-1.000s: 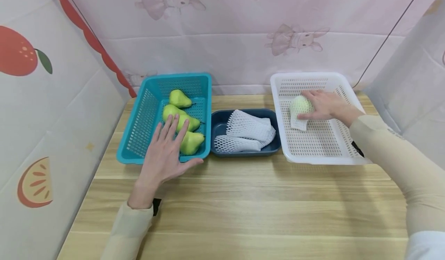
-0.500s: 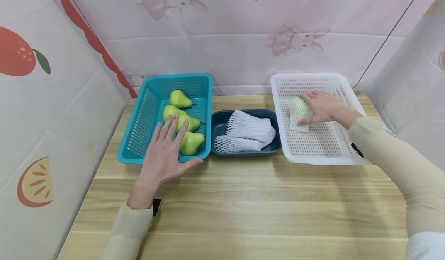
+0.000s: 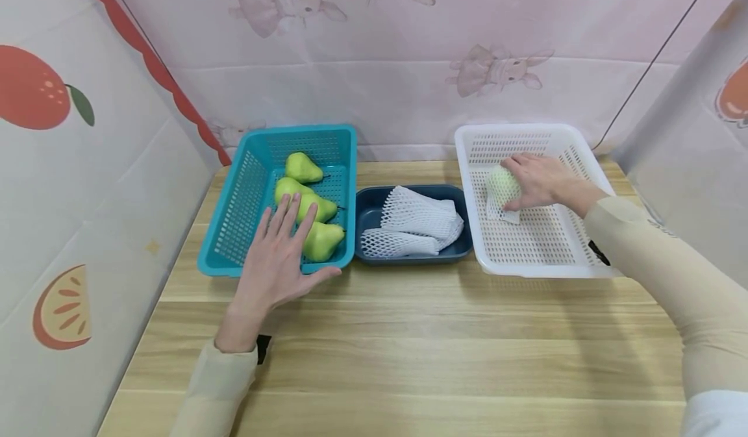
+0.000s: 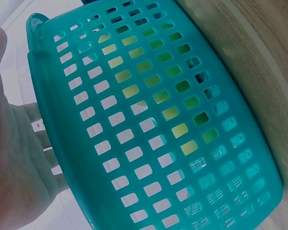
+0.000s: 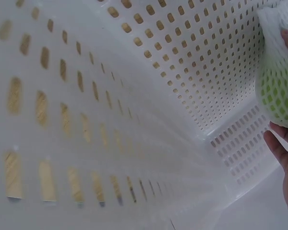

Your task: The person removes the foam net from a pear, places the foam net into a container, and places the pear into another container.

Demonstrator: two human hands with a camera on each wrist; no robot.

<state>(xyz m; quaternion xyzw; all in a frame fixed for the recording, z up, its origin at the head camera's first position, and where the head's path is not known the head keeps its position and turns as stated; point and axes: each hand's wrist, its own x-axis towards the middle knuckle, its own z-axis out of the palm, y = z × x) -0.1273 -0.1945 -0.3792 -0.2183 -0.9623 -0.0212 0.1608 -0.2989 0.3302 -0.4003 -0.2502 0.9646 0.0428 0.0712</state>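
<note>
My left hand (image 3: 274, 265) is spread with straight fingers over the front rim of the teal basket (image 3: 219, 229), close to the green pears. Several pears (image 3: 323, 240) lie inside; my fingers partly cover some of them. In the white basket (image 3: 526, 270), my right hand (image 3: 540, 180) holds a pear in a white foam net (image 3: 500, 187) between thumb and fingers. The right wrist view shows the thumb on the netted pear (image 5: 278, 93) and fingertips at its lower end. The net's loose end lies toward the front of the basket in the head view.
Between the baskets stands a dark blue tray (image 3: 367, 213) with several white foam nets (image 3: 417, 216). All three containers stand on a wooden table (image 3: 409, 352). Printed cloth walls (image 3: 397, 106) rise at the back and both sides.
The netted pear has shifted slightly left and toward the front inside the white basket, with my right hand adjusting around it. My left hand has stayed still.
</note>
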